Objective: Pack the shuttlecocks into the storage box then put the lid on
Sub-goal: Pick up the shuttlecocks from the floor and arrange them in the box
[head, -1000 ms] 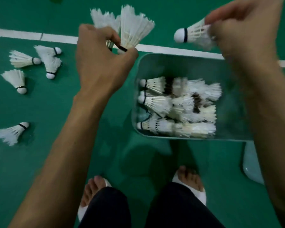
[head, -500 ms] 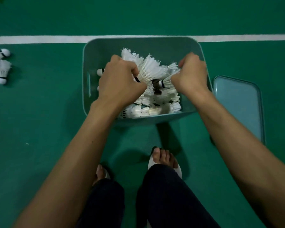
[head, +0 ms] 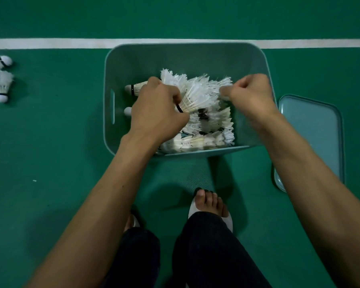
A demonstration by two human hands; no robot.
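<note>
The storage box [head: 175,59] sits on the green floor [head: 50,142], just near of the white line [head: 50,43], with a tangled heap of shuttlecocks [head: 206,129] inside it towards the near right. A second ago both hands were raised over the box with shuttlecocks held up; now both are down inside it, on top of the heap. The left hand [head: 156,109] is curled round the cork ends of what look like two shuttlecocks [head: 193,94], whose skirts fan out to the far right. The right hand [head: 252,94] pinches the feathers of one more [head: 226,92]. Neither has let go, so this load seems about to be laid down, not yet packed.

Counted: one box, and one lid [head: 312,132], which lies flat on the floor just right of the box, not yet on. About three shuttlecocks are in the hands. The heap is too tangled to count, though two cork tips show at its left side. Two loose shuttlecocks [head: 0,86] lie on the floor at the far left edge. A second ago five lay out there, so more probably wait out of view, and packing is likely unfinished.
</note>
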